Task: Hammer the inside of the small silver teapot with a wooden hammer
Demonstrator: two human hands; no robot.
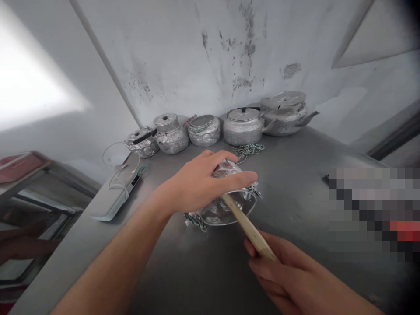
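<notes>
My left hand (pixel 197 181) is closed over the upper side of a small dented metal pot (pixel 210 214). The pot lies tipped on the table, its round mouth facing me. Green-and-white cord (pixel 197 222) is tied at its rim on both sides. Closed around a pale wooden stick (pixel 247 227) is my right hand (pixel 282 269), low and to the right. The stick slants up and left into the pot's mouth, passing just below my left thumb. Its far end is hidden, so I cannot tell what is on it.
Along the wall stand several dented metal kettles and pots (pixel 243 131). A loose cord bundle (pixel 249 149) lies before them. At the grey table's (pixel 288 192) left edge is a pale flat device (pixel 120 194) with a cable. A pixelated patch covers the right side.
</notes>
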